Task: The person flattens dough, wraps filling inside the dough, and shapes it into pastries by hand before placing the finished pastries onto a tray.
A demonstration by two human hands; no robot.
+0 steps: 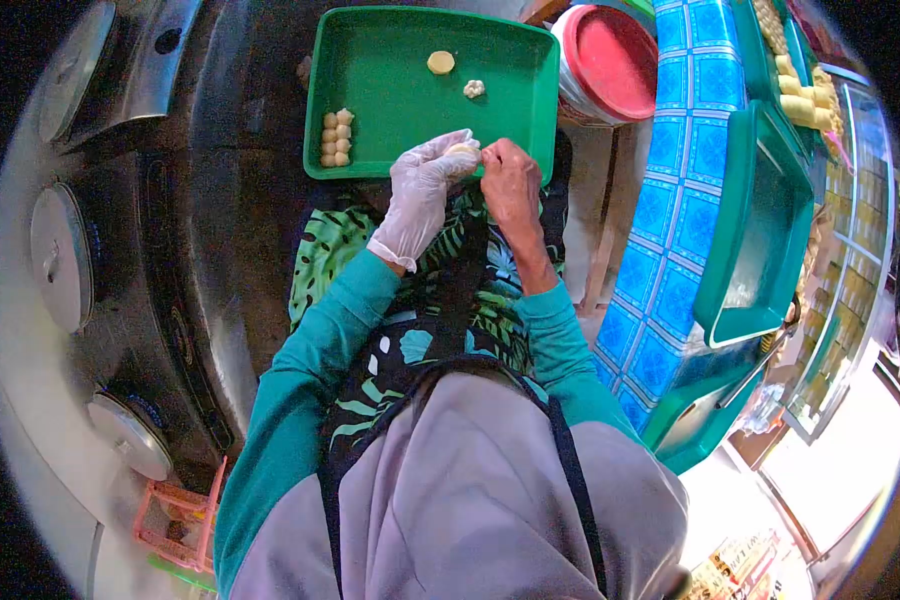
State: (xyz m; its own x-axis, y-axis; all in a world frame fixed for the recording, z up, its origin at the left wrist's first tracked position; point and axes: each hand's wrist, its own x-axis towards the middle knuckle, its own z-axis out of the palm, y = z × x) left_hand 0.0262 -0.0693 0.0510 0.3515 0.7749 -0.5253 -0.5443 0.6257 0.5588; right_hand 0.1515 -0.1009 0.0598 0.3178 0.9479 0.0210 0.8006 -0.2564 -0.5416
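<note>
In a clear glove, my left hand (420,190) holds a small pale dough piece (461,149) over the near edge of a green tray (400,100). My bare right hand (511,192) is closed, its fingertips pinched together at the right edge of that dough; the exact contact is hidden. Inside the tray lie a flat round yellowish dough disc (441,63) and a small lumpy white piece (474,89). Several round dough balls (336,139) stand in two touching rows at the tray's left side.
A white bucket with a red lid (615,62) stands right of the tray. Further right, a table with blue tiled cloth (682,190) carries another green tray (760,230) and yellow rolls (808,105). Metal round lids (60,257) sit on the dark stove at left, above a pink basket (178,525).
</note>
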